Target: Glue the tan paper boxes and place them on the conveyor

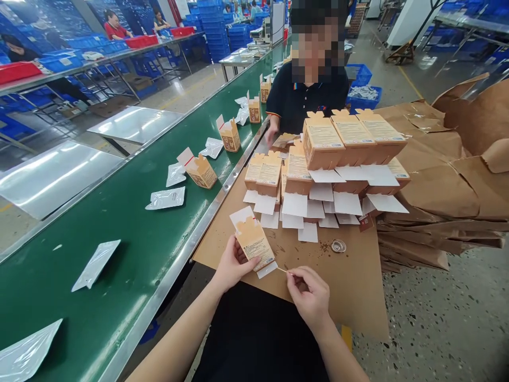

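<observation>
My left hand (237, 265) is closed around a small tan cardboard box (256, 245), tilted above the table, with printed text facing up. White flaps stick out at its top and its lower end. In my right hand (309, 294), thumb and fingers pinch a thin pale stick (282, 270), whose tip reaches the box's lower flap; whether it touches cannot be made out. A small clear round dish (338, 245) lies to the right, with brown specks around it on the cardboard-covered table (350, 292).
Stacked tan boxes (324, 146) with white flaps hanging out fill the table's far side. To the left runs a green conveyor (131, 223) carrying silver pouches (96, 263) and open boxes (201, 172). A co-worker (308, 98) sits opposite. Brown paper sacks (445, 185) lie piled at right.
</observation>
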`<state>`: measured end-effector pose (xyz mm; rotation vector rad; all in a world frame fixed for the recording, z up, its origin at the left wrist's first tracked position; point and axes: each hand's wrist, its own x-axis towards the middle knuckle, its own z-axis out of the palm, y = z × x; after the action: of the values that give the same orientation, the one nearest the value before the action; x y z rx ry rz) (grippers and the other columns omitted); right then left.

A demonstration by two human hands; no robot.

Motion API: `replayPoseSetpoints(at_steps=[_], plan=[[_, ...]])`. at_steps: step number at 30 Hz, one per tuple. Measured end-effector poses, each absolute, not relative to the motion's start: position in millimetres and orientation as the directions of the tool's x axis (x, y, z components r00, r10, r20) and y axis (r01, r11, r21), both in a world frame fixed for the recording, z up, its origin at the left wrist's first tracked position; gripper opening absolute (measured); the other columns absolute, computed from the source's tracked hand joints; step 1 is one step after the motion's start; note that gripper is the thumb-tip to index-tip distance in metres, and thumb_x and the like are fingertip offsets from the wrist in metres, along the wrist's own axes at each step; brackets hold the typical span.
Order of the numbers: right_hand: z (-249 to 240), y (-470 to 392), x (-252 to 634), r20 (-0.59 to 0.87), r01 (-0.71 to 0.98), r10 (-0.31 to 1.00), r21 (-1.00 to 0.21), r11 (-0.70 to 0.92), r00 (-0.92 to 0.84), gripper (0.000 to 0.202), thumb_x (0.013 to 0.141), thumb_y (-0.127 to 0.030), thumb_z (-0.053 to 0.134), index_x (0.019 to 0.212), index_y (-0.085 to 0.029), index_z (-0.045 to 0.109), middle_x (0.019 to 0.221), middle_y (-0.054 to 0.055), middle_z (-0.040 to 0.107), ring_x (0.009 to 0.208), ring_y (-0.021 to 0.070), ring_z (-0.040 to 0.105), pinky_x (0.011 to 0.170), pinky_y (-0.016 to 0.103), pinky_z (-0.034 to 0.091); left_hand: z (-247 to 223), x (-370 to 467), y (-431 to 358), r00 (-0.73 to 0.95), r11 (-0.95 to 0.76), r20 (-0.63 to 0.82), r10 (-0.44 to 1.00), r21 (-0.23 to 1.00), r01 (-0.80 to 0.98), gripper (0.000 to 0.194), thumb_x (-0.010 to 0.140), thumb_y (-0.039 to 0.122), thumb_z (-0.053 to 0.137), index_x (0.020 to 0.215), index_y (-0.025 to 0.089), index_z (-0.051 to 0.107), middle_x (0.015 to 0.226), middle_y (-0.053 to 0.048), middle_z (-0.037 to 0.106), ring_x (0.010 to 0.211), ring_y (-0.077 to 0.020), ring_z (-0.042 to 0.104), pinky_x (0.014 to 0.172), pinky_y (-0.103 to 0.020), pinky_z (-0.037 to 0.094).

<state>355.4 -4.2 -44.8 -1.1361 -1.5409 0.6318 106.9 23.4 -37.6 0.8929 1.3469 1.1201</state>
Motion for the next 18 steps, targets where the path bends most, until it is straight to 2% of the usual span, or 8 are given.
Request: replayPoseSetpoints(at_steps=[5,11,14,18], plan=[[-40,-10,389,0.451,0.376,0.886,-0.843,0.385,0.104,0.021,0.108,-0.025,0.077,0.088,-0.024,0.082,0.075,0.003,0.074,0.06,0.0152,0.068,0.055,0.024,0.061,-36,119,5,-0.144,0.213,-0.201,0.969,0.974,0.072,0.076,0.068,0.041,0.107,0.135,0.028,0.074,0.135,-0.014,0.085,0.134,-0.0438,0.081,0.119,-0.062,0.065],[-38,-21,406,0.396,0.389,0.906,-0.866,0.315,0.148,0.028,0.11,-0.035,0.077,0.085,-0.023,0.082,0.074,0.004,0.074,0.058,0.0156,0.067,0.052,0.024,0.06,-37,132,-15,-0.195,0.187,-0.147,0.97,0.961,0.203,0.064,0.07,0.037,0.102,0.131,0.032,0.08,0.124,-0.011,0.086,0.123,-0.0498,0.082,0.111,-0.064,0.067],[-40,-24,403,0.38,0.373,0.913,-0.876,0.304,0.148,0.031,0.111,-0.038,0.076,0.084,-0.023,0.082,0.073,0.005,0.074,0.058,0.0161,0.067,0.052,0.025,0.06,-40,137,-16,-0.189,0.172,-0.13,0.973,0.96,0.221,0.065,0.072,0.036,0.101,0.133,0.03,0.08,0.12,-0.011,0.086,0.12,-0.0493,0.082,0.109,-0.063,0.068],[-43,-24,400,0.421,0.333,0.898,-0.871,0.362,0.127,0.026,0.11,-0.033,0.078,0.087,-0.023,0.082,0.074,0.004,0.073,0.058,0.0156,0.067,0.051,0.024,0.058,-45,133,-10,-0.195,0.103,-0.05,0.98,0.957,0.271,0.062,0.071,0.036,0.101,0.129,0.03,0.081,0.12,-0.012,0.087,0.117,-0.0463,0.084,0.108,-0.062,0.069]])
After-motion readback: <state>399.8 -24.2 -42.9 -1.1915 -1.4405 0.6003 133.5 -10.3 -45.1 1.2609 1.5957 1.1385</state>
